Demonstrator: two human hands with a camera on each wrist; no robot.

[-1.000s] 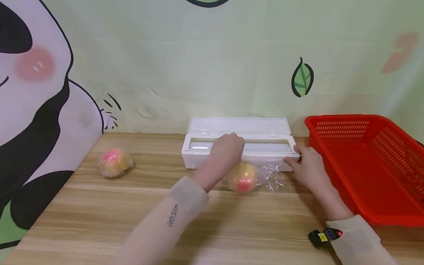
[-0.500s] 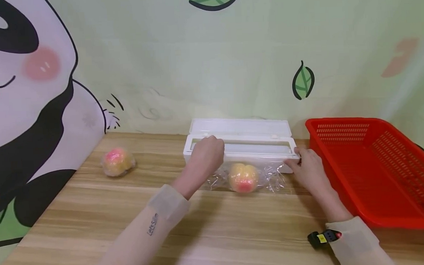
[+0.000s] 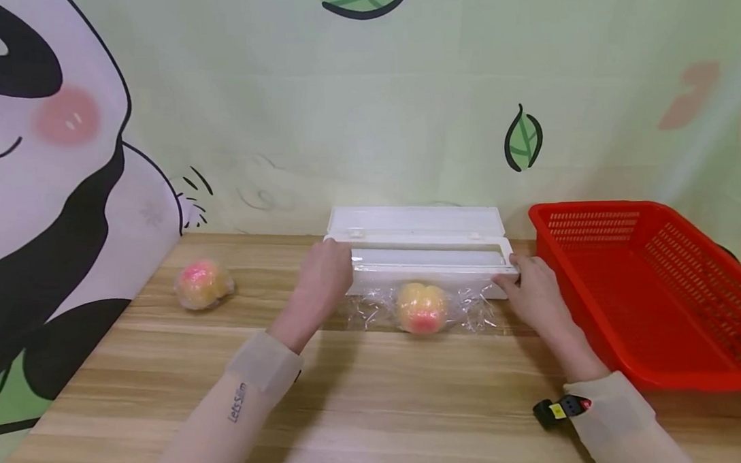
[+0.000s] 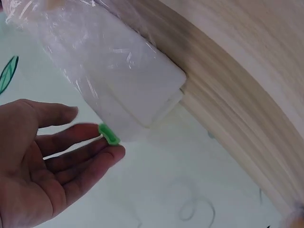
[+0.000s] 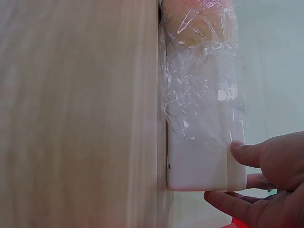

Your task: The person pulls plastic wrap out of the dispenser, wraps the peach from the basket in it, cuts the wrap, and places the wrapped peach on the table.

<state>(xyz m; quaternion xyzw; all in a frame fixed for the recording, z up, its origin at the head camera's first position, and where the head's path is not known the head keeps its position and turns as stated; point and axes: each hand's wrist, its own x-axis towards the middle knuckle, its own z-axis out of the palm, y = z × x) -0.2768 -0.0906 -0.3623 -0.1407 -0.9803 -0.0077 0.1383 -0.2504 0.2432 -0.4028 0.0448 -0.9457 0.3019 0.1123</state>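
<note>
A white cling film dispenser lies on the table, its lid raised at the back and the film roll showing inside. Its left end is where my left hand is, with curled fingers on a small green slide cutter at the box's top edge; the thumb stands apart from it. My right hand grips the box's right end, thumb in front and fingers round the end. In front of the box sits a yellow and pink peach under clear film that spreads out on both sides.
Another peach, wrapped in film, rests at the table's left. A red plastic basket stands to the right, close beside my right forearm. Behind the wooden table hangs a printed backdrop.
My left hand has slid leftward along the dispenser's top edge, from about its middle to its left end. The right hand keeps its grip, and both peaches stay in place.
</note>
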